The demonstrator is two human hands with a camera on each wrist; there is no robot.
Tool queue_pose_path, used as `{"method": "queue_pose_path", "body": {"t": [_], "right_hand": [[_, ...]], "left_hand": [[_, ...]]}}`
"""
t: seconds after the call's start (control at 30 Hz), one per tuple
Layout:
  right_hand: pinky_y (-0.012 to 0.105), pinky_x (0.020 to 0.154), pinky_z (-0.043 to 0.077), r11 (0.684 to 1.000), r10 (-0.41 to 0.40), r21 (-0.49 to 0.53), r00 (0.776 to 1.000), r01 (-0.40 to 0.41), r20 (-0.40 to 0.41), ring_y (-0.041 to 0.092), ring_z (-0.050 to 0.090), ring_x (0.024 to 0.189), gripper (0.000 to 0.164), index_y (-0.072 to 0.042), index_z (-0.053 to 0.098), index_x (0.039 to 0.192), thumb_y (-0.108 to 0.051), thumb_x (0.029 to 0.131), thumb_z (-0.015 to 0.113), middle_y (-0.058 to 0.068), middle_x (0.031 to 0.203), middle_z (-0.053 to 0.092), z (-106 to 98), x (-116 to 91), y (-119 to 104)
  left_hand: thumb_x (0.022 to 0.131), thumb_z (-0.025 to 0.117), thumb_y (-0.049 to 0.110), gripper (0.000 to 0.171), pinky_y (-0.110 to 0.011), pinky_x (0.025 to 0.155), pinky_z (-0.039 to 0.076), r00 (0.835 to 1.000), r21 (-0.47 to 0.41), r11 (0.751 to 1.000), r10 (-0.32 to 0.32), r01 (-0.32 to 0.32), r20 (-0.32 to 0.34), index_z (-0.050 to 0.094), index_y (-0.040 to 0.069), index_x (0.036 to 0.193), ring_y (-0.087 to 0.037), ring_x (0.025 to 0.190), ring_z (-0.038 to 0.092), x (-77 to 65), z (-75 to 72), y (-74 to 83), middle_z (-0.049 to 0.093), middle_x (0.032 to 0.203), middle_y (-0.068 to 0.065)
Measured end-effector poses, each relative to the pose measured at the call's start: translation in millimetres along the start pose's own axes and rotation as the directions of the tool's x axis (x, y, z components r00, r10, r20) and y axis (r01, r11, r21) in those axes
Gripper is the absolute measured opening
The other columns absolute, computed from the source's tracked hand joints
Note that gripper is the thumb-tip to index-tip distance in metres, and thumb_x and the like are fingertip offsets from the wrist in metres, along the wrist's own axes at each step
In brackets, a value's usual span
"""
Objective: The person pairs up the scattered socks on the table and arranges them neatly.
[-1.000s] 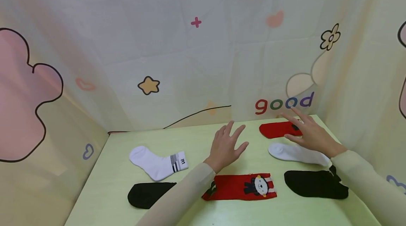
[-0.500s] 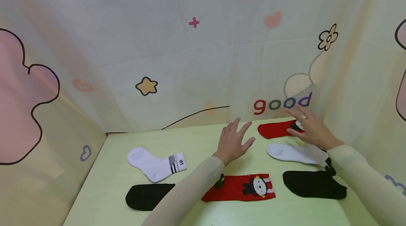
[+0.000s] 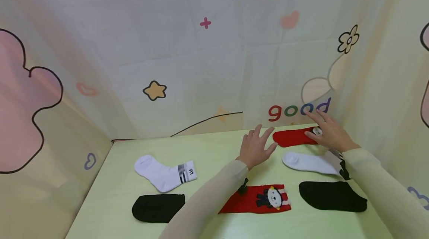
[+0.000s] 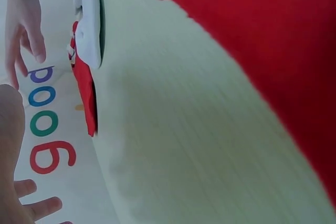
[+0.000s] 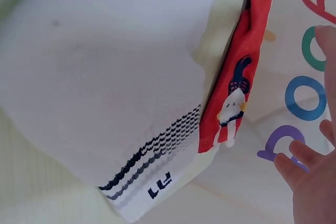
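My left hand hangs above the table's middle with its fingers spread, holding nothing. Below its sleeve lies a red sock with a bear-like face on its cuff, partly covered by the forearm. My right hand is at the back right, fingers apart and nothing in them, overlapping the cuff of a second red sock. Under the right wrist lies a white sock; its striped cuff shows in the right wrist view. Both hands appear with extended fingers in their wrist views.
At the left lie another white sock with a striped cuff and a black sock, partly hidden by the left sleeve. A second black sock lies at the front right. A printed curtain hangs behind the pale green table.
My left hand has moved right, from above the table's middle toward the back red sock. The right hand has shifted slightly rightward, uncovering more of that sock. The socks stay where they were.
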State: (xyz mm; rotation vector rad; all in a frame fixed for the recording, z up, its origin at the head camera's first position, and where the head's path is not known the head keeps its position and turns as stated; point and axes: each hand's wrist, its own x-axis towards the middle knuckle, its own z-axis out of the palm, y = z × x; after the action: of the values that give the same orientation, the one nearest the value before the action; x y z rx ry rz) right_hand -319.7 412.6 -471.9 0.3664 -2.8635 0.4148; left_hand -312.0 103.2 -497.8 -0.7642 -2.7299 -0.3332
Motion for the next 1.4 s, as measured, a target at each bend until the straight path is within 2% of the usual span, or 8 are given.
{"method": "queue_pose_path", "body": {"t": [0.37,0.7,0.9,1.2,1.4], "right_hand": [[0.081,0.099,0.031,1.0,0.019,0.007,1.0,-0.019,0.008,0.063,0.033,0.133,0.083,-0.014,0.033,0.16,-0.032,0.092,0.077,0.036,0.154,0.031,7.3,4.7,19.6],[0.08,0.094,0.036,0.998,0.051,0.043,0.997,-0.054,0.056,0.065,0.037,0.128,0.081,-0.01,0.032,0.16,-0.037,0.095,0.073,0.034,0.153,0.032,9.4,5.3,36.4],[0.081,0.093,0.036,0.994,0.09,0.051,0.991,-0.096,0.102,0.067,0.035,0.126,0.08,-0.009,0.032,0.159,-0.038,0.096,0.072,0.037,0.152,0.031,11.7,4.8,40.3],[0.079,0.096,0.035,0.988,0.151,0.01,0.978,-0.154,0.147,0.067,0.036,0.127,0.072,-0.004,0.037,0.155,-0.031,0.098,0.07,0.041,0.148,0.035,13.7,6.4,41.4],[0.078,0.097,0.036,0.988,0.154,-0.005,0.976,-0.155,0.157,0.067,0.038,0.125,0.069,0.001,0.042,0.149,-0.026,0.095,0.074,0.043,0.144,0.039,14.1,5.2,42.3]], "left_hand": [[0.103,0.051,0.055,0.058,-0.041,0.104,0.048,0.998,-0.003,0.999,-0.053,0.054,0.045,0.038,0.038,0.157,-0.023,0.129,0.054,19.7,8.4,11.5,0.046,0.155,-0.003],[0.104,0.053,0.051,0.053,-0.038,0.106,0.047,0.99,-0.019,0.995,-0.094,0.097,0.108,0.042,0.038,0.154,-0.019,0.127,0.055,32.4,16.7,20.1,0.054,0.149,0.002],[0.103,0.056,0.049,0.051,-0.035,0.101,0.05,0.986,-0.02,0.995,-0.093,0.097,0.137,0.046,0.036,0.152,-0.018,0.121,0.058,37.4,22.6,26.8,0.061,0.142,0.003],[0.103,0.058,0.047,0.045,-0.029,0.091,0.051,0.987,-0.008,0.997,-0.08,0.082,0.14,0.054,0.037,0.146,-0.014,0.104,0.058,42.2,30.4,32.4,0.068,0.128,0.007],[0.103,0.058,0.046,0.042,-0.029,0.09,0.05,0.987,-0.004,0.997,-0.077,0.078,0.138,0.057,0.036,0.144,-0.014,0.102,0.057,44.1,36.1,32.4,0.069,0.126,0.007]]}}
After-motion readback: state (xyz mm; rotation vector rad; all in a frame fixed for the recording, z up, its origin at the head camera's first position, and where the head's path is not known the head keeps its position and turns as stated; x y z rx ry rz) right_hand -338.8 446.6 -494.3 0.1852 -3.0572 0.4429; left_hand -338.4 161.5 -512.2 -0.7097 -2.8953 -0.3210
